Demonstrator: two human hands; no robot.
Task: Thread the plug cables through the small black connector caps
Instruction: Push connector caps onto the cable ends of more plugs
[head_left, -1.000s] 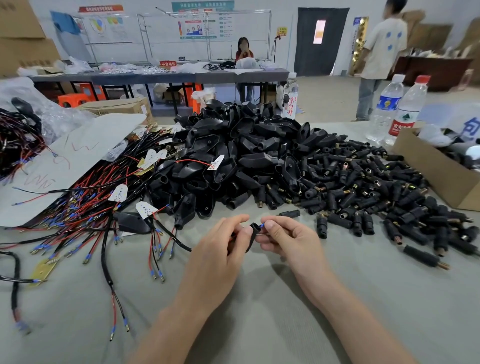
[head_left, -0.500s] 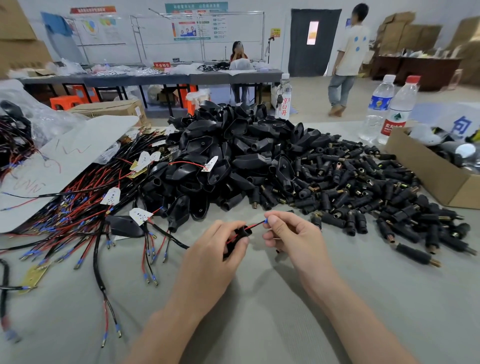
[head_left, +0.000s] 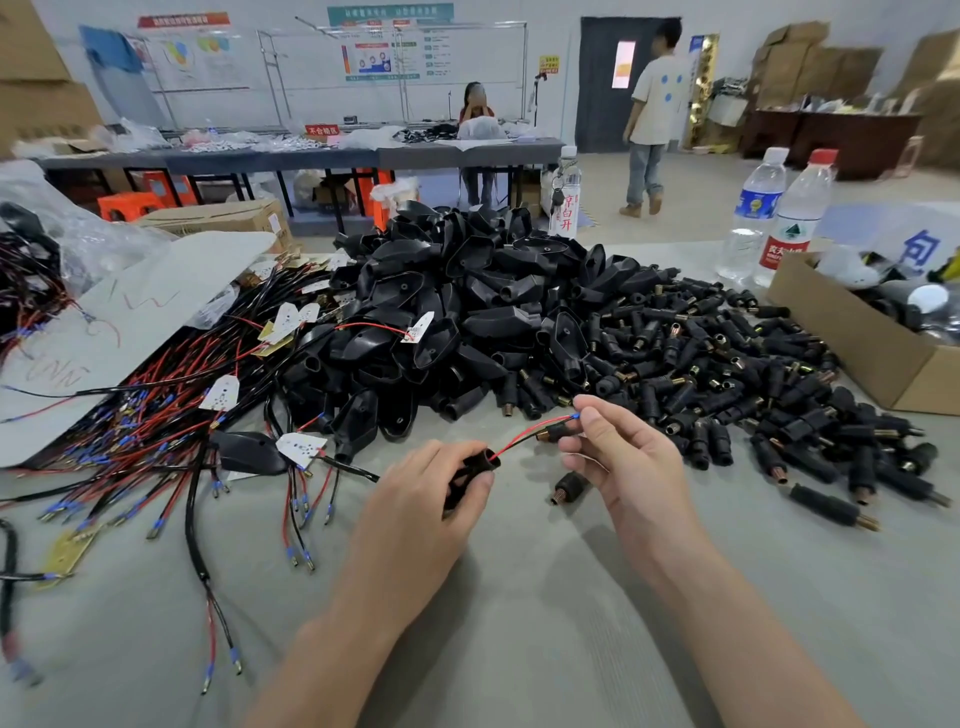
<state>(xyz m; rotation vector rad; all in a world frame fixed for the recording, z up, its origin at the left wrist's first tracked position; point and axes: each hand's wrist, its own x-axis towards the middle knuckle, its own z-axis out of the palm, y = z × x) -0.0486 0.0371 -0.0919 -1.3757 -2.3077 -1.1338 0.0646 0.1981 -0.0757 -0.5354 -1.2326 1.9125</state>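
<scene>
My left hand grips a small black connector cap over the grey table. A red wire and a black wire come out of the cap and run up to the right. My right hand pinches the blue-tipped wire end, with a second black cap by its fingertips. One loose cap lies on the table below my right hand. A big heap of black plug shells and a spread of small black caps lie behind my hands.
A tangle of red and black cables with blue terminals covers the left side. A cardboard box stands at the right, with two water bottles behind it. A white sheet lies at the far left.
My right hand has drawn the red and black wires out through the cap, up and to the right. My hands have moved apart.
</scene>
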